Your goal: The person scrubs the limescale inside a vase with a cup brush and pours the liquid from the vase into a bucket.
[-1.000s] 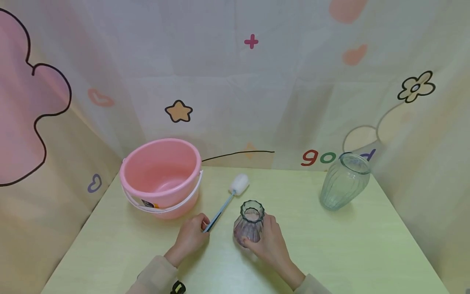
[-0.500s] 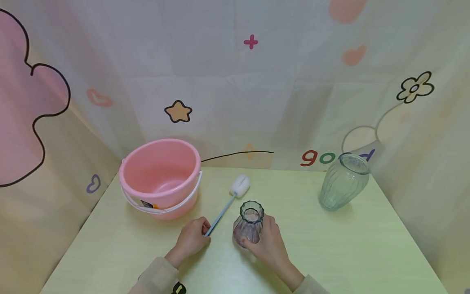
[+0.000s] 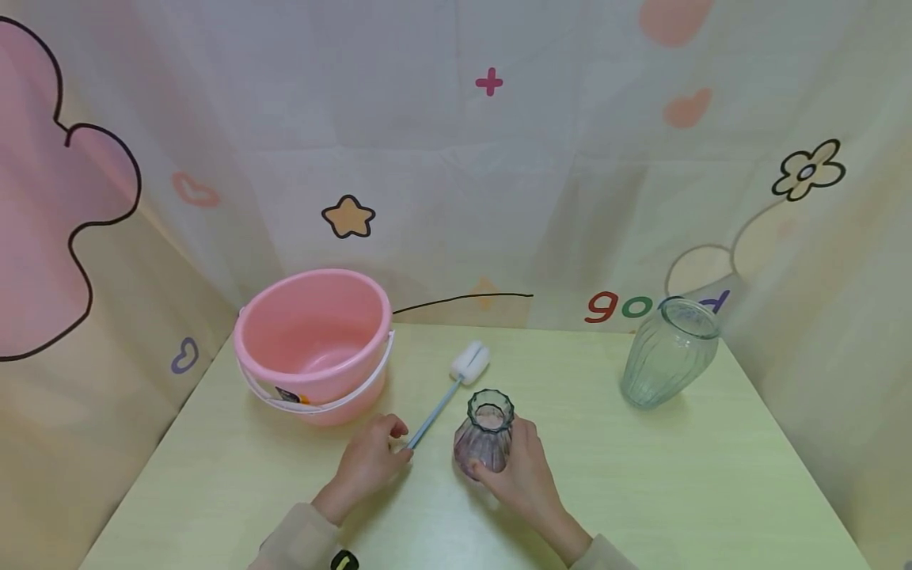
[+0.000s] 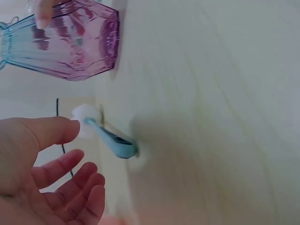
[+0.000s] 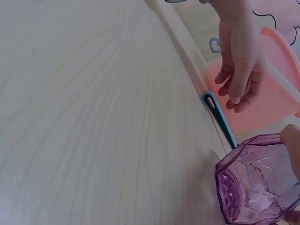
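Observation:
In the head view my left hand (image 3: 369, 457) hovers at the handle end of a sponge bottle brush (image 3: 436, 413) with a white head and blue handle. The left wrist view shows this hand (image 4: 61, 173) with fingers loosely bent and a gap between them and the brush handle (image 4: 117, 143). The brush lies on the table. My right hand (image 3: 530, 475) grips a small ribbed glass vase (image 3: 479, 450) from its right side, thumb in front. Upright on the table, the vase fades from bluish-green at its scalloped rim to purple at its base (image 5: 229, 197).
A pink bucket (image 3: 313, 388) with a white handle stands at the back left. Toward the back right is a taller clear green glass vase (image 3: 666, 360). A patterned curtain (image 3: 427, 158) hangs behind the pale table (image 3: 684, 491).
My left fingers have opened and let go of the brush handle. The brush has shifted slightly to the right. My right hand and the small vase stay in place.

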{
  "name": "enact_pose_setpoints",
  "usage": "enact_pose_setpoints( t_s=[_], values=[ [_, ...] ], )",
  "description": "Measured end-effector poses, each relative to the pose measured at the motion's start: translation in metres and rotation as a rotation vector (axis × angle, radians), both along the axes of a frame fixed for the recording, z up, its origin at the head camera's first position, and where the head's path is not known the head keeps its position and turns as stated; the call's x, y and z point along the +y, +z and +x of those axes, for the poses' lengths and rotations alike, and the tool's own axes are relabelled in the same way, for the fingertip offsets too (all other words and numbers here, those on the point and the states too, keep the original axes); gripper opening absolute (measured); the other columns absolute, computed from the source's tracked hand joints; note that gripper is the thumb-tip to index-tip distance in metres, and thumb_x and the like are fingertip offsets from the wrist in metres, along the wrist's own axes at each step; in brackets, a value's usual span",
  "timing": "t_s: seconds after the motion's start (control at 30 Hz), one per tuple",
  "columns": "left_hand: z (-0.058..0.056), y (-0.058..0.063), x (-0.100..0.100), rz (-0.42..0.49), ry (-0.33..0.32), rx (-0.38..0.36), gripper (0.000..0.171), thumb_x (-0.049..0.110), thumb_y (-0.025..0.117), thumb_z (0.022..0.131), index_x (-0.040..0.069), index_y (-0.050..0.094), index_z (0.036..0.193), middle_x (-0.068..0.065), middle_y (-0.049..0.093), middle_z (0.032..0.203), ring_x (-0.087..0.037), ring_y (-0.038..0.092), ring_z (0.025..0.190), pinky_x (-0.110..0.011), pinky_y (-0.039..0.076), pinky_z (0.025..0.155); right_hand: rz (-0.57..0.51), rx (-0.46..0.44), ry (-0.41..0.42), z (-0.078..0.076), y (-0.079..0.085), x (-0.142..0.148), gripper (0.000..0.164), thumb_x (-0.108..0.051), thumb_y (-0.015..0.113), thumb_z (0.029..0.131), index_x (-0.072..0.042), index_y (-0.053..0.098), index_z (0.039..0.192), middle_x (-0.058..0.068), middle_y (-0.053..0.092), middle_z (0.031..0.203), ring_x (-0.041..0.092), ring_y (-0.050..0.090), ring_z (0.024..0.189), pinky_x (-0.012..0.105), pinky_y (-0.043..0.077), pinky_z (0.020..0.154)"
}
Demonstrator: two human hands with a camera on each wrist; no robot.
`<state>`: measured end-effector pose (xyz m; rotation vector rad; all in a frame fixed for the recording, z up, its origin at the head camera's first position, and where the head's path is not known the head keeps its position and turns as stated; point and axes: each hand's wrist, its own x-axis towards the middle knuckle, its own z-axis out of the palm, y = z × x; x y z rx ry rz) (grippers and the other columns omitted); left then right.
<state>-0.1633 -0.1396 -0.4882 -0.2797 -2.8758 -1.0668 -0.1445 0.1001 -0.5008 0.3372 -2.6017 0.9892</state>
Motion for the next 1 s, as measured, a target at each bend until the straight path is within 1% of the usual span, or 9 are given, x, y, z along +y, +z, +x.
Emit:
enact_pose_setpoints(
  t_s=[0.17,0.3,0.43,0.53,0.6,0.73,0.9,1.0],
  values=[
    [0.002,0.012,-0.002,0.031,-0.026,-0.012,0.021,0.017,0.069,0.074,0.012,0.06,0.093,0.0,0.06,0.094,-0.016,0.054,0.079,-0.035,0.045,0.069,-0.05,-0.01,0.011,0.0,-0.001,0.001,0.076,-0.029,0.074,0.064,0.0,0.037,0.123,0.019,0.044,0.111,0.031,0.046,0.098,0.048,0.046,0.079],
    [0.006,0.021,-0.002,0.03,-0.047,0.002,0.022,0.019,0.069,0.075,0.014,0.061,0.095,0.001,0.061,0.096,-0.016,0.055,0.082,-0.035,0.045,0.069,-0.095,-0.011,0.024,0.001,-0.003,0.0,0.076,-0.026,0.073,0.064,0.0,0.035,0.125,0.02,0.043,0.113,0.031,0.045,0.101,0.049,0.045,0.081],
    [0.012,0.033,-0.005,0.051,-0.072,0.04,0.024,0.02,0.068,0.076,0.016,0.061,0.098,0.002,0.061,0.096,-0.018,0.056,0.084,-0.036,0.046,0.069,-0.129,-0.018,0.044,0.001,-0.004,0.0,0.076,-0.025,0.073,0.066,-0.002,0.034,0.127,0.019,0.042,0.116,0.029,0.044,0.104,0.049,0.044,0.083],
    [0.016,0.041,-0.008,0.08,-0.085,0.074,0.025,0.018,0.068,0.077,0.017,0.06,0.1,0.003,0.061,0.098,-0.019,0.057,0.086,-0.037,0.047,0.071,-0.146,-0.026,0.057,0.001,-0.005,0.0,0.076,-0.025,0.072,0.067,-0.004,0.033,0.128,0.019,0.04,0.118,0.028,0.042,0.107,0.05,0.043,0.085],
    [0.019,0.046,-0.012,0.1,-0.084,0.087,0.027,0.017,0.069,0.077,0.016,0.06,0.102,0.004,0.061,0.099,-0.018,0.057,0.087,-0.037,0.048,0.073,-0.151,-0.032,0.062,0.002,-0.006,0.001,0.076,-0.025,0.072,0.068,-0.005,0.032,0.13,0.018,0.039,0.12,0.028,0.042,0.108,0.05,0.043,0.085],
    [0.022,0.055,-0.019,0.14,-0.079,0.103,0.03,0.014,0.069,0.077,0.013,0.059,0.106,0.0,0.061,0.103,-0.019,0.056,0.09,-0.04,0.047,0.077,-0.162,-0.038,0.067,0.002,-0.007,0.001,0.077,-0.024,0.074,0.068,-0.007,0.031,0.131,0.017,0.038,0.122,0.028,0.041,0.109,0.05,0.043,0.086],
    [0.024,0.066,-0.025,0.179,-0.073,0.144,0.032,0.012,0.068,0.077,0.012,0.059,0.107,-0.003,0.061,0.104,-0.018,0.055,0.09,-0.041,0.048,0.077,-0.186,-0.065,0.064,0.001,-0.008,-0.001,0.081,-0.029,0.076,0.067,-0.007,0.031,0.131,0.016,0.039,0.122,0.028,0.043,0.11,0.05,0.042,0.087],
    [0.024,0.07,-0.028,0.179,-0.056,0.176,0.03,0.013,0.068,0.078,0.014,0.059,0.106,-0.001,0.061,0.102,-0.019,0.056,0.088,-0.04,0.048,0.075,-0.196,-0.082,0.056,0.0,-0.008,-0.002,0.085,-0.029,0.077,0.066,-0.005,0.029,0.132,0.016,0.039,0.123,0.029,0.043,0.11,0.049,0.042,0.088]
  ],
)
